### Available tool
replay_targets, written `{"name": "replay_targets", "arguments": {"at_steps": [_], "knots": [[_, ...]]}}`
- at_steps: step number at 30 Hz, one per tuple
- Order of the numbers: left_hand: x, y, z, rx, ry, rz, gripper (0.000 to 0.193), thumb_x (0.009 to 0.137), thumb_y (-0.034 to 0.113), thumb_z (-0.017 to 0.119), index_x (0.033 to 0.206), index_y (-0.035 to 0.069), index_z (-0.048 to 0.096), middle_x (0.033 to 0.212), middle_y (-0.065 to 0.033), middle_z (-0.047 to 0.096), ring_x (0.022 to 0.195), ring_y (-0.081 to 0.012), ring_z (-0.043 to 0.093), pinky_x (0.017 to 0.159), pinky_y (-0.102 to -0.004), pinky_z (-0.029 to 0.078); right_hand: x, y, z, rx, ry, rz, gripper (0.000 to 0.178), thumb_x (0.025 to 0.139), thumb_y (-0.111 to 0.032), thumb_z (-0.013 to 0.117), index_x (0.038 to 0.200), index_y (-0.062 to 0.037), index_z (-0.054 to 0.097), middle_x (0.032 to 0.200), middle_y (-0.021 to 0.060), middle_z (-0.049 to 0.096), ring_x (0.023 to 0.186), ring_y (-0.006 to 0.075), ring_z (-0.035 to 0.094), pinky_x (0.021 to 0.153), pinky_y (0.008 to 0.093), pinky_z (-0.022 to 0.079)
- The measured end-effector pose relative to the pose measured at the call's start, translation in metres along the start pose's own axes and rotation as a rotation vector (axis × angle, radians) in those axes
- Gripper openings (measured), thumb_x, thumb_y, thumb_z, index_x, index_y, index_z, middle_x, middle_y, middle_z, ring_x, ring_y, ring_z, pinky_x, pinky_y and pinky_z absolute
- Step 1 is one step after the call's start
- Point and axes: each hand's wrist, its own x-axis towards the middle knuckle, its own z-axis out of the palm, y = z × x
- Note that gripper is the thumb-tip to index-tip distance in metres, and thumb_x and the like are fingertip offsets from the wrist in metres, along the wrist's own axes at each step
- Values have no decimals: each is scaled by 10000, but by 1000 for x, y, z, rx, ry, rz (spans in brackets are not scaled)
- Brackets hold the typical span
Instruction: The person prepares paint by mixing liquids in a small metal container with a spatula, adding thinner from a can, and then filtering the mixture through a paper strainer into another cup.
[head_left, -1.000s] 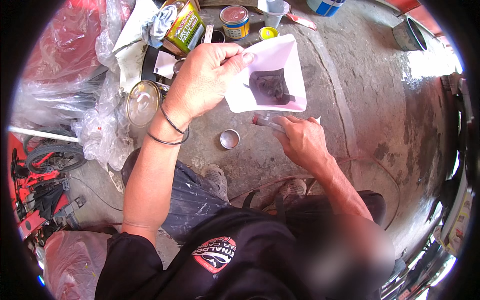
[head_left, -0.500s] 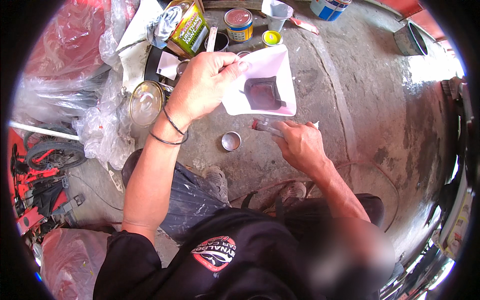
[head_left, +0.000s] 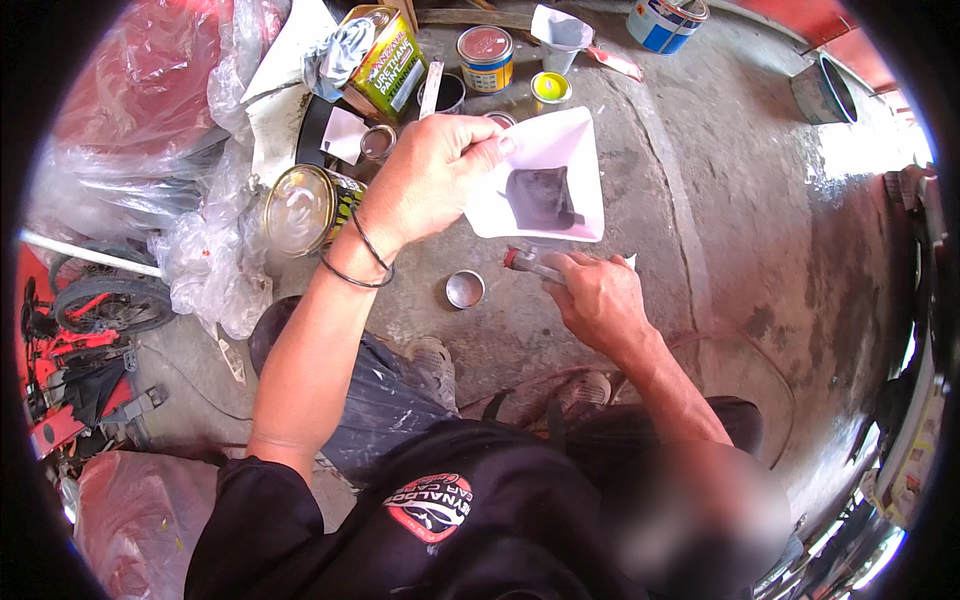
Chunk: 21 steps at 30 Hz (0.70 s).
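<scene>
My left hand pinches the upper left rim of a white paper paint strainer, which has a dark, wet-looking square at its bottom. The strainer hangs in the air, tilted, over the concrete floor. Just below it, my right hand is closed around a translucent, tube-like thing with a red end pointing left. Its kind does not show clearly, since my fingers cover much of it. A bit of white sticks out on the far side of that hand. Between my arms, a small round metal lid or cup lies on the floor.
Ahead stand a green-and-yellow rectangular thinner can, a dark cup with a stir stick, a pink-topped paint can, a yellow-filled tin and a grey-white funnel. A lidded can sits beside my left wrist. Plastic sheeting covers the left.
My left hand and the strainer have shifted slightly right and toward me, and the strainer's angle has changed a little. My right hand keeps its hold, nearly still. The view itself has shifted slightly.
</scene>
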Motion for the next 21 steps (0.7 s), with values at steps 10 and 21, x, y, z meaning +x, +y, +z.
{"name": "replay_targets", "arguments": {"at_steps": [10, 21], "knots": [[-4, 6, 0, 41, -20, 33, 361, 1136, 294, 681, 972, -25, 720, 740, 77, 555, 730, -26, 478, 632, -270, 442, 1, 2, -4, -32, -3, 5, 218, 963, -228, 761, 1088, -49, 756, 1039, 129, 775, 936, 380, 777, 912, 563, 531], [-2, 6, 1, 86, -48, 28, 346, 1133, 307, 690, 999, -8, 739, 763, 80, 581, 743, -23, 504, 634, -264, 442, 1, 7, -1, -68, -5, 13, 206, 961, -227, 758, 1033, -35, 750, 1024, 133, 771, 965, 383, 776, 915, 564, 537]]}}
